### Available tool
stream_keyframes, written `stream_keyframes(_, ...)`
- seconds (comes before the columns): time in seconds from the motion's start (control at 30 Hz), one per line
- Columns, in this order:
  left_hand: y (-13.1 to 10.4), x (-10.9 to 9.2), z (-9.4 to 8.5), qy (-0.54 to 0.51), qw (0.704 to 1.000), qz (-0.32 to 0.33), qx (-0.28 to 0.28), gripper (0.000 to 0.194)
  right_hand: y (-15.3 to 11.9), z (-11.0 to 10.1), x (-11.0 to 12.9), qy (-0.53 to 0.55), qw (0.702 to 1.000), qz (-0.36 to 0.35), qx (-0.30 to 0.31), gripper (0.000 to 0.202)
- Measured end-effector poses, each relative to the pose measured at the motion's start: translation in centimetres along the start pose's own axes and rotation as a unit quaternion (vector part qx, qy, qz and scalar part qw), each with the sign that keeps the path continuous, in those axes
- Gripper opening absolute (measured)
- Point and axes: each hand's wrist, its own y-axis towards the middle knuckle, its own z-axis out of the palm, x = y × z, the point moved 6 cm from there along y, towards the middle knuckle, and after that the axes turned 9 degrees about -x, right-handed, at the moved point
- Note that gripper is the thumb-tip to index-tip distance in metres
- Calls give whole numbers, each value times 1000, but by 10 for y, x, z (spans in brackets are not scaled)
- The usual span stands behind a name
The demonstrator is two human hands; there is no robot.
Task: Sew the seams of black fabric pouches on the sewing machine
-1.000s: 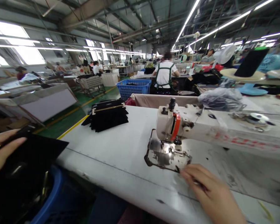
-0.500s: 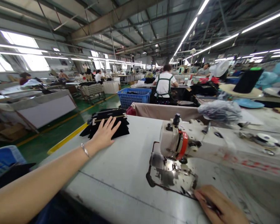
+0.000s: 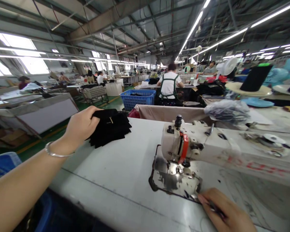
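Note:
My left hand (image 3: 81,127) pinches the left edge of a black fabric piece (image 3: 111,120), thumb on the near side. That piece shows a short light-coloured mark, perhaps a zipper end, and lies over a fanned stack of black fabric pieces (image 3: 111,138) at the table's far left. My right hand (image 3: 224,209) rests low at the right, closed around what looks like thread snips (image 3: 215,207), mostly hidden by the fingers. Its fingertips are beside the metal plate (image 3: 169,180) of the white sewing machine (image 3: 174,145).
A blue plastic basket (image 3: 138,98) stands beyond the table, near a co-worker (image 3: 169,83) seated with their back to me. Black thread on a cone (image 3: 255,79) and a crumpled plastic bag (image 3: 228,111) are behind the machine. Another blue bin (image 3: 4,162) is at the lower left.
My left hand, flat and spread on the black stack before, has moved to its left edge and closed on a piece. The right hand stays by the machine plate.

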Motion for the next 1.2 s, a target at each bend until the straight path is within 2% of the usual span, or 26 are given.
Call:
stream_keyframes(0.07,-31,-28,-17,-38,997,54,36,37,-1,-4,6,-1,1000,-7,-5,12)
stream_keyframes(0.13,-82,-63,-18,-93,980,129,120,35,-2,-7,18,-7,1000,-15,-17,11)
stream_keyframes(0.2,-145,-97,-11,-181,924,210,262,39,-3,-4,39,-1,999,-30,-14,9)
stream_keyframes(0.23,-172,-108,-8,-220,895,226,315,37,-3,1,51,14,999,-42,1,9)
stream_keyframes(0.27,-193,-113,-4,-246,875,215,356,34,-2,9,64,30,998,-48,21,10)
stream_keyframes(0.33,-215,-114,6,-297,856,171,387,28,-2,28,89,73,994,-52,68,14)
stream_keyframes(0.4,-212,-103,21,-305,877,100,358,22,-2,48,106,96,990,-31,98,19)
stream_keyframes(0.47,-196,-90,41,-257,914,40,310,25,-1,64,114,93,989,-6,111,21)
stream_keyframes(0.53,-180,-86,59,-215,931,22,293,31,1,73,117,72,990,15,119,21)
stream_keyframes(0.63,-166,-91,71,-214,927,35,306,40,0,76,116,57,987,38,144,25)
stream_keyframes(0.73,-176,-87,62,-239,910,70,332,39,-3,71,119,71,981,35,179,51)
stream_keyframes(0.8,-197,-75,50,-255,897,105,346,55,-7,70,122,66,976,16,206,71)
stream_keyframes(0.87,-220,-52,40,-240,905,118,332,80,-8,71,123,59,972,6,227,79)
stream_keyframes(0.97,-250,-22,34,-208,921,123,305,91,3,75,119,63,974,18,218,81)
stream_keyframes(1.03,-260,-15,32,-215,927,134,275,84,18,79,118,89,974,21,206,82)
stream_keyframes(1.1,-260,-17,30,-258,930,124,230,65,32,85,120,138,969,23,203,76)
stream_keyframes(1.13,-256,-17,31,-281,933,89,208,53,39,88,122,162,965,27,204,72)
stream_keyframes(1.2,-246,-13,38,-299,937,-26,178,31,48,92,122,191,961,49,195,60)
